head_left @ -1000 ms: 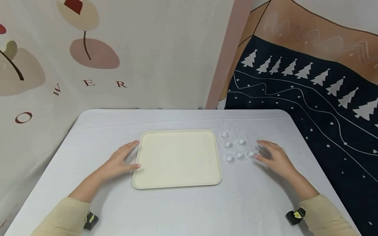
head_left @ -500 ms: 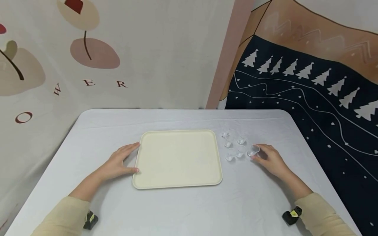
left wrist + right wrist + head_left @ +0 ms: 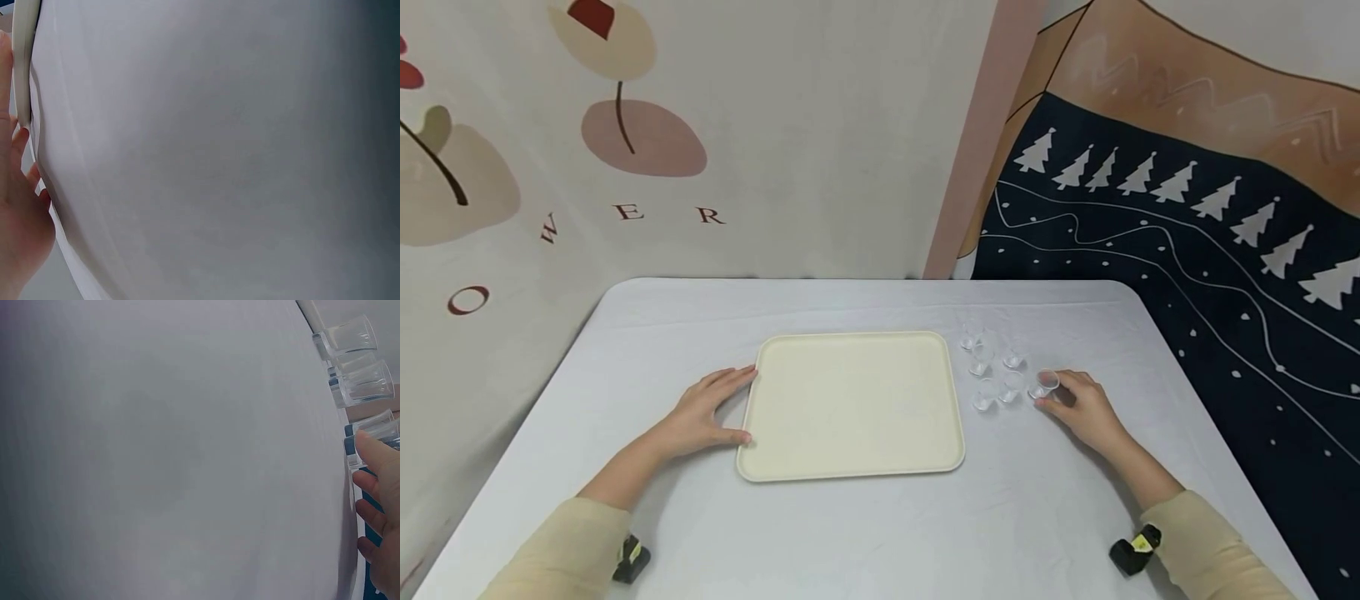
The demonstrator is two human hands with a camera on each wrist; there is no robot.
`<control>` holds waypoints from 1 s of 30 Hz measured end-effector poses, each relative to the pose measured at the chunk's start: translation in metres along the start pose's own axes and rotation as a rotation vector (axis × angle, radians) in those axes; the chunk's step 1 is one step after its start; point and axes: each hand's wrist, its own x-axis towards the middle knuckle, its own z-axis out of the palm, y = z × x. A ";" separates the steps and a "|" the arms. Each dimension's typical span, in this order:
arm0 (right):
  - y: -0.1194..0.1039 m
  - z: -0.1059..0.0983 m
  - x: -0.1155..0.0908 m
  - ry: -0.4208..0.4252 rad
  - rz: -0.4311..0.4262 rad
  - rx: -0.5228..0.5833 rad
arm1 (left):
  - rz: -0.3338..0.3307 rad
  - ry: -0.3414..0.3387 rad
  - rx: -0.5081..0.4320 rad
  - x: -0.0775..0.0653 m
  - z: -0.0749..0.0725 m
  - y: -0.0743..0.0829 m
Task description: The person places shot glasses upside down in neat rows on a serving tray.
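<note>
A cream rectangular tray [image 3: 850,408] lies flat on the white-covered table. My left hand [image 3: 700,421] rests at its left edge, fingers spread and fairly straight, with the thumb near the front and fingertips touching the rim; the left wrist view shows the tray's edge [image 3: 24,56] beside the fingers. To the right of the tray, my right hand [image 3: 1084,414] pinches a small clear shot glass [image 3: 1042,384] between thumb and fingers. That glass stands upright, low over the cloth. In the right wrist view the thumb overlaps the held glass [image 3: 351,450].
Several more clear shot glasses [image 3: 981,364] stand in a loose cluster between the tray and my right hand. White cloth [image 3: 865,533] covers the table, whose far edge meets a printed wall hanging [image 3: 820,167]. A dark hanging with tree shapes [image 3: 1150,225] is at the right.
My right hand has moved left to the nearest shot glass and closed its thumb and fingers on it. My left fingers have slid slightly toward the front along the tray's edge.
</note>
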 end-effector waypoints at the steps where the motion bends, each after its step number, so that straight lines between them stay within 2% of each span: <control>1: 0.000 0.001 0.000 0.007 0.000 0.001 | 0.008 0.001 0.004 0.000 0.000 0.000; 6: -0.001 0.003 0.000 0.022 0.007 -0.004 | 0.032 0.009 0.019 -0.001 0.000 0.000; 16: -0.003 0.001 -0.002 0.034 0.039 0.010 | 0.025 0.012 0.025 -0.001 0.001 0.000; 23: -0.006 -0.004 -0.004 0.074 0.032 0.060 | 0.032 0.022 0.016 -0.001 0.000 0.002; 30: -0.018 -0.012 -0.002 0.077 0.040 0.126 | 0.053 0.035 0.021 -0.001 0.001 0.001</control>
